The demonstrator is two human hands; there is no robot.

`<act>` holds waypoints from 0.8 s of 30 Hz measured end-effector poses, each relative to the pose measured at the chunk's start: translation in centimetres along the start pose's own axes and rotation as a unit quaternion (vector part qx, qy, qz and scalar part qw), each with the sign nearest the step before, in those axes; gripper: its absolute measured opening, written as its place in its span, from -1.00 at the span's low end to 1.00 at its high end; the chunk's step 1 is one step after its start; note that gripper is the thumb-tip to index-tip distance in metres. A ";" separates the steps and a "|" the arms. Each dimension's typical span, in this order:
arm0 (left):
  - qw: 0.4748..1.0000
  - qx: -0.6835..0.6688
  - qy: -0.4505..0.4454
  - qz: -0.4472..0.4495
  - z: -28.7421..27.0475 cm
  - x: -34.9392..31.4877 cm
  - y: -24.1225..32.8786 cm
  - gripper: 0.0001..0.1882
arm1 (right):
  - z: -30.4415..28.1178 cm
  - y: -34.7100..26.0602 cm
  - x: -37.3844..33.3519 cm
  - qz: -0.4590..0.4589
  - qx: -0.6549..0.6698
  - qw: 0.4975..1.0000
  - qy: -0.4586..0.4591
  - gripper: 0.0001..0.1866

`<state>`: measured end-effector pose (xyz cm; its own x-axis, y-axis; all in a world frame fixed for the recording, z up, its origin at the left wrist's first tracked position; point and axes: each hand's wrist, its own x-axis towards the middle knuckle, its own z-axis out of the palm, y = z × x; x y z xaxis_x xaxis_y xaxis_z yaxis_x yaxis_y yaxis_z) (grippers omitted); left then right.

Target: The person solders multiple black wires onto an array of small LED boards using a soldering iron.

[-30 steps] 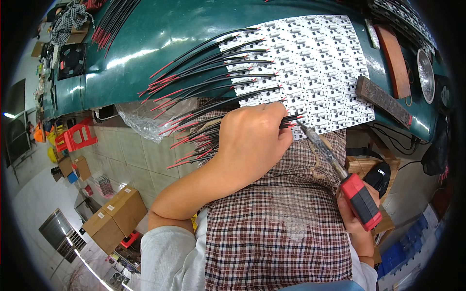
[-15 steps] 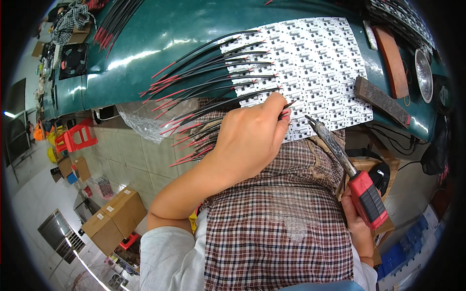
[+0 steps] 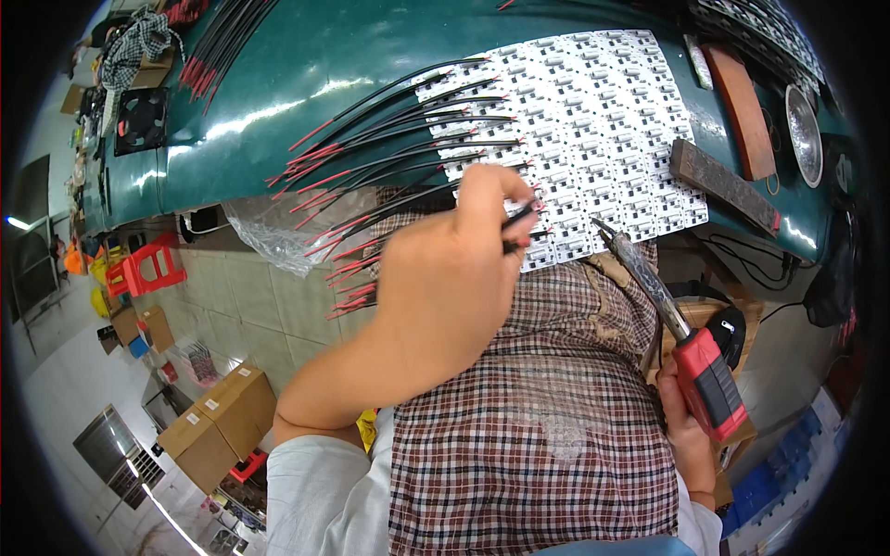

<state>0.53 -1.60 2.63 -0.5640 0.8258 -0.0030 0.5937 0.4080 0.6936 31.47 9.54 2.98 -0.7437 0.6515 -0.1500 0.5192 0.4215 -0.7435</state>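
Left hand (image 3: 440, 287), blurred by motion, pinching black wires (image 3: 515, 219) with red ends above lower left of white circuit-board panel (image 3: 603, 120); number pinched hard to make out. Right hand (image 3: 680, 417) wrapped round handle of soldering iron (image 3: 709, 380), tip pointing up-left at panel's lower part. Panel on green worktop (image 3: 250, 162), near edge by checked apron (image 3: 528, 445). Row of wires (image 3: 399, 119) fanning leftward from panel's left side. Dark bar (image 3: 723, 185) at panel's right edge.
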 end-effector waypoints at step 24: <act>0.999 -0.016 -0.048 0.015 4.6 -2.6 -1.7 -0.83 | 0.9 -0.2 2.7 -0.122 0.024 0.990 -0.073 -0.71</act>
<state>3.58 -2.63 -1.87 -0.4883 0.8712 -0.0501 0.5902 0.3720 0.7164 29.02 10.67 2.11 -0.8990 0.4348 -0.0522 0.2990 0.5223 -0.7986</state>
